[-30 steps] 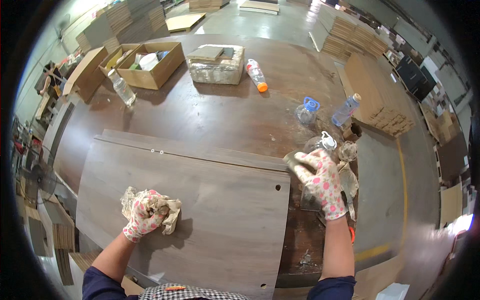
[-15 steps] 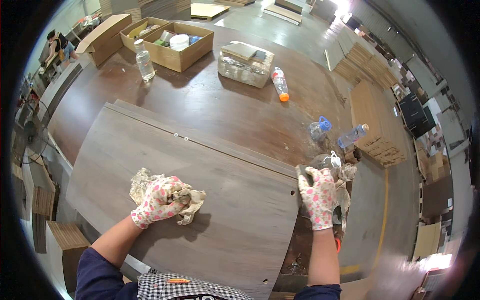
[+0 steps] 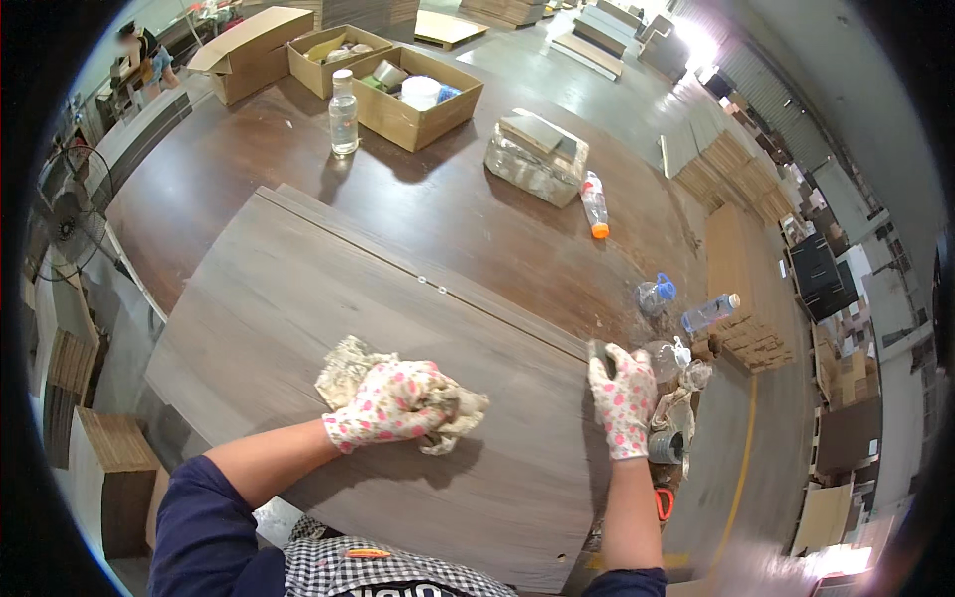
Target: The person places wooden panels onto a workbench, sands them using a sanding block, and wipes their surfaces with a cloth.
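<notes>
A grey wood-grain panel [image 3: 269,298] lies on the table in front of me, a narrow groove running along its far side. Both my hands wear white gloves with pink spots. My left hand [image 3: 390,403] is closed around a crumpled, cream-coloured rag [image 3: 348,366] and presses it on the middle of the panel. At the panel's right edge, my right hand [image 3: 625,398] has its fingers bent around a small dark grey block [image 3: 598,358]. The glove covers part of this block, and its exact kind is unclear.
Beyond the panel stand a clear bottle [image 3: 343,114], an open carton [image 3: 423,124], a wrapped block [image 3: 537,157] and an orange-capped bottle [image 3: 595,204]. Beside my right hand lie a blue-capped bottle [image 3: 657,294], a second bottle [image 3: 711,313] and a tape roll [image 3: 667,447].
My left hand has slid the rag to the right across the panel. My right hand stays at the panel's edge. The whole view has shifted somewhat.
</notes>
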A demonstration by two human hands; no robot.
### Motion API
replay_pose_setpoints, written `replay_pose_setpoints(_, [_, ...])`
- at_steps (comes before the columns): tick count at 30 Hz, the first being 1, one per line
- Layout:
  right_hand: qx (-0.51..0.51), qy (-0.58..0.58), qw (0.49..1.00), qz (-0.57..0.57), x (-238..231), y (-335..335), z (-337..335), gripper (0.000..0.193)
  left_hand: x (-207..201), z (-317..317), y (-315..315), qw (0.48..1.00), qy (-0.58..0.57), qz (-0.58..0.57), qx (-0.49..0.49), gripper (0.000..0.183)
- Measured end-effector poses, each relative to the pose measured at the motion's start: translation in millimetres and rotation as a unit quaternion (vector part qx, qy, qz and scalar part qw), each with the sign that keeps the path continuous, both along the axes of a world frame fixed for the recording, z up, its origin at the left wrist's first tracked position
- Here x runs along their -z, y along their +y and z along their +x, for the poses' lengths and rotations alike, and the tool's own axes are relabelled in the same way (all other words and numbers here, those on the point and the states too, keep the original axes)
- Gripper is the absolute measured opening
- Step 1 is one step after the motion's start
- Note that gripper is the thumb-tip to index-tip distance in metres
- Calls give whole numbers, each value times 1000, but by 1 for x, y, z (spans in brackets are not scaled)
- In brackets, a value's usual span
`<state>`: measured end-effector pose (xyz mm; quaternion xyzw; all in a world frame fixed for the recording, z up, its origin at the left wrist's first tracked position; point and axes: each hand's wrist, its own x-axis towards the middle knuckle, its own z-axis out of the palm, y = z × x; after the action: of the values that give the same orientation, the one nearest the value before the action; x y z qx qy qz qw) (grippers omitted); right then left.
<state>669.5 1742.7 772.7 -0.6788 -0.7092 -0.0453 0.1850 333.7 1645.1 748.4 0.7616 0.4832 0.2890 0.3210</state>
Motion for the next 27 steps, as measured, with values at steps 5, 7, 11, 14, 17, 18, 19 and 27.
replay_pose_setpoints(5, [-102,42,993,41,16,20,-151,29,-5,-33,1,972,-148,-105,151,28])
replay_pose_setpoints(7, [-148,58,987,10,14,27,-207,33,-12,-75,-6,990,-38,-39,132,30])
replay_pose_setpoints(11, [-50,30,998,27,-12,25,-197,34,-24,-200,-17,997,-49,-33,52,32])
replay_pose_setpoints(14, [135,-33,990,35,-19,15,-145,36,-16,-251,-17,996,-35,-87,7,26])
replay_pose_setpoints(17, [219,-64,973,-38,-4,11,-136,38,-3,-263,-17,997,-12,-16,73,29])
replay_pose_setpoints(18, [157,-84,984,-9,3,10,-148,39,0,-262,-17,997,-35,-4,74,31])
replay_pose_setpoints(19, [114,-56,992,8,10,13,-169,39,3,-262,-17,996,-55,-11,75,32])
replay_pose_setpoints(27, [-159,17,987,12,9,37,-431,45,-4,-262,-15,993,-80,-6,82,32])
